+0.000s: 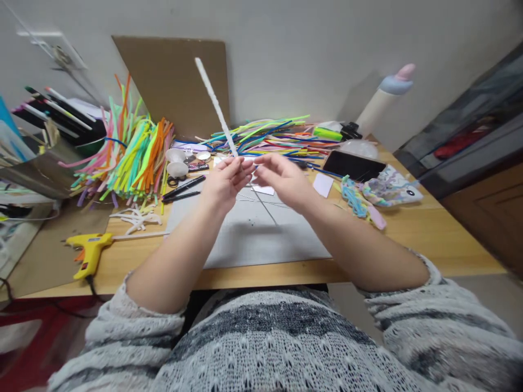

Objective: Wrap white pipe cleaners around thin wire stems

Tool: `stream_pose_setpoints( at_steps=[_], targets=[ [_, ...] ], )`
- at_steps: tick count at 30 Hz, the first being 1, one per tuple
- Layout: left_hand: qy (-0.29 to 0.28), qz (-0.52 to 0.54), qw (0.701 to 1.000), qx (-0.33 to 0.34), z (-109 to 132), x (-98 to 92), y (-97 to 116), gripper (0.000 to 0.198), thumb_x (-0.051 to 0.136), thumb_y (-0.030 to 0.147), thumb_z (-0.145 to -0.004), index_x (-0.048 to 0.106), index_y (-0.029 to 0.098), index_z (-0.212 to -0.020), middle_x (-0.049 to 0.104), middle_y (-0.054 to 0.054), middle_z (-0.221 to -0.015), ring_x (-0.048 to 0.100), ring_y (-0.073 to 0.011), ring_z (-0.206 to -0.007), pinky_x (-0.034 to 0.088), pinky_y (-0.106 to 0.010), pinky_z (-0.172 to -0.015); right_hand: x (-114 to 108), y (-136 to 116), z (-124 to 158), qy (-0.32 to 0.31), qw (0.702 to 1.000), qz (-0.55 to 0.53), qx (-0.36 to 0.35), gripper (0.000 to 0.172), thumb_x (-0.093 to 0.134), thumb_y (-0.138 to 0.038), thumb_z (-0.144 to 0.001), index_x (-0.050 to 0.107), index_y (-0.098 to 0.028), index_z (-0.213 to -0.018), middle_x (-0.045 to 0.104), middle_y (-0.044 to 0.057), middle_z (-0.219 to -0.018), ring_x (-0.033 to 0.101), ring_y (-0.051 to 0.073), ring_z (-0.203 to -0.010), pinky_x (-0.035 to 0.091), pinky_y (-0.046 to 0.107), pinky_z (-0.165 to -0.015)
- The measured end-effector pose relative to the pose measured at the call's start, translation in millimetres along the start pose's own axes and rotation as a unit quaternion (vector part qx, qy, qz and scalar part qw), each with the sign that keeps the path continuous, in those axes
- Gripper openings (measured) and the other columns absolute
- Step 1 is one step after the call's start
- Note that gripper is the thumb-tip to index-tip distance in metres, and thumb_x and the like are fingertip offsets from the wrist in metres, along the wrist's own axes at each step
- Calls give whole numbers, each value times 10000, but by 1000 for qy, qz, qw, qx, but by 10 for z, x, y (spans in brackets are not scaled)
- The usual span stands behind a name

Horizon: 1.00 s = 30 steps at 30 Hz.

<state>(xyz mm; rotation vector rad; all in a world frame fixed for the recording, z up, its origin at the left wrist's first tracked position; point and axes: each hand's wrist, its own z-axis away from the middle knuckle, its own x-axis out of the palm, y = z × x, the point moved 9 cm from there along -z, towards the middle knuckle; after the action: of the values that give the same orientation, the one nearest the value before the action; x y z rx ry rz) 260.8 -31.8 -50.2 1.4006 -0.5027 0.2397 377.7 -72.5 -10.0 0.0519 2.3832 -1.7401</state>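
Over the middle of the desk, my left hand pinches a thin metal wire whose upper length is covered in white fuzzy pipe cleaner. The white part points up and to the left, while the bare wire slants down to the right below my fingers. My right hand is just beside it, fingers curved and apart from the thumb, fingertips close to those of my left hand. Whether they touch the wire is hard to see. Beneath both hands lies a grey-white mat.
A yellow glue gun lies at left, near white pipe cleaner scraps. Bundled coloured pipe cleaners stand behind them; more loose ones lie at the back. Black pens, a dark phone and a bottle are around.
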Motion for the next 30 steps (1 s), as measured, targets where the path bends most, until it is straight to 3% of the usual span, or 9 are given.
stream_pose_setpoints(
  at_steps=[3, 6, 11, 14, 17, 23, 25, 30],
  targets=[
    [33, -24, 998, 41, 10, -87, -152, 161, 702, 274, -684, 597, 176, -757, 650, 27, -736, 600, -75, -678, 436, -191, -620, 189, 292, 80, -16, 986, -120, 118, 220, 571, -276, -796, 443, -194, -955, 565, -16, -786, 573, 97, -701, 482, 249, -635],
    [42, -35, 997, 63, 73, -84, -226, 161, 720, 276, -652, 618, 178, -728, 610, 39, -681, 544, -61, -605, 395, -186, -567, 219, 442, 148, -3, 974, -148, 172, 126, 543, -247, -813, 461, -172, -873, 550, -30, -715, 534, 66, -617, 402, 183, -540],
    [-61, -22, 995, 80, 159, 237, -149, 189, 732, 309, -646, 617, 172, -705, 553, 44, -554, 503, -77, -508, 414, -220, -548, 257, 297, 135, -56, 969, -203, 131, 252, 468, -330, -874, 468, -160, -689, 492, -43, -525, 409, 47, -461, 309, 173, -454],
    [-63, -1, 994, 85, 149, 294, -82, 200, 761, 278, -608, 620, 169, -697, 616, 32, -657, 554, -77, -603, 445, -211, -626, 262, 210, 147, -80, 952, -260, 144, 248, 513, -347, -859, 430, -179, -697, 434, -76, -472, 298, 36, -385, 230, 161, -391],
    [-84, 9, 995, 46, 137, 320, -145, 179, 755, 255, -617, 619, 171, -697, 629, 34, -708, 565, -73, -643, 447, -202, -645, 296, 218, 231, -110, 925, -305, 197, 252, 538, -375, -848, 401, -198, -733, 398, -94, -489, 201, 27, -370, 147, 142, -363],
    [-135, 66, 978, -144, 226, 303, -594, 183, 752, 169, -621, 583, 154, -689, 591, 48, -676, 525, -27, -560, 435, -166, -595, 386, 403, 487, -164, 877, -351, 285, 249, 498, -401, -871, 428, -198, -745, 204, -116, -462, 102, 36, -389, 112, 118, -347],
    [-132, 58, 978, -149, 226, 253, -662, 195, 757, 162, -614, 580, 152, -697, 602, 40, -710, 546, -31, -591, 442, -171, -617, 405, 498, 540, -162, 866, -360, 308, 263, 494, -412, -871, 437, -193, -736, 193, -118, -461, 90, 34, -390, 117, 112, -342],
    [-147, 7, 985, -90, 190, 155, -665, 189, 763, 203, -601, 596, 141, -665, 616, 20, -696, 524, -46, -562, 428, -198, -602, 431, 682, 582, -139, 866, -348, 330, 268, 497, -429, -863, 447, -195, -744, 238, -117, -450, 96, 31, -382, 118, 107, -337]
  ],
)
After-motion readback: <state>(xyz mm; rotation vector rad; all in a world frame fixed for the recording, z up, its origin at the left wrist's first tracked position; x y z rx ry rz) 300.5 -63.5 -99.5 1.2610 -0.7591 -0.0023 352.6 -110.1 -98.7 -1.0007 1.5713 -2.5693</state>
